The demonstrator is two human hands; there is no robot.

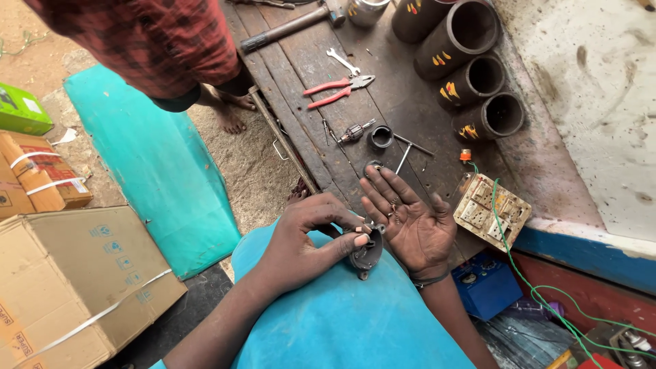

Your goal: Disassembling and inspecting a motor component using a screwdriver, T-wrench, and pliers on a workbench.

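My left hand point(304, 239) pinches a small dark round metal housing point(367, 254) between thumb and fingers, over my lap covered in blue cloth point(342, 321). Beside it my right hand point(410, 222) lies palm up with the fingers spread, and a few small metal parts point(395, 208), like screws or springs, rest in the palm. The housing touches the heel of my right hand. Both hands are at the near edge of a dark wooden workbench point(307, 82).
On the bench lie red-handled pliers point(335, 90), a spanner point(342, 61), a hammer point(290, 26), a small motor armature point(355, 132), a black ring point(381, 137) and several dark tubes point(471, 82). A switch board point(490, 210) with green wire sits right. Another person point(164, 48) stands barefoot; cardboard boxes point(75, 273) at left.
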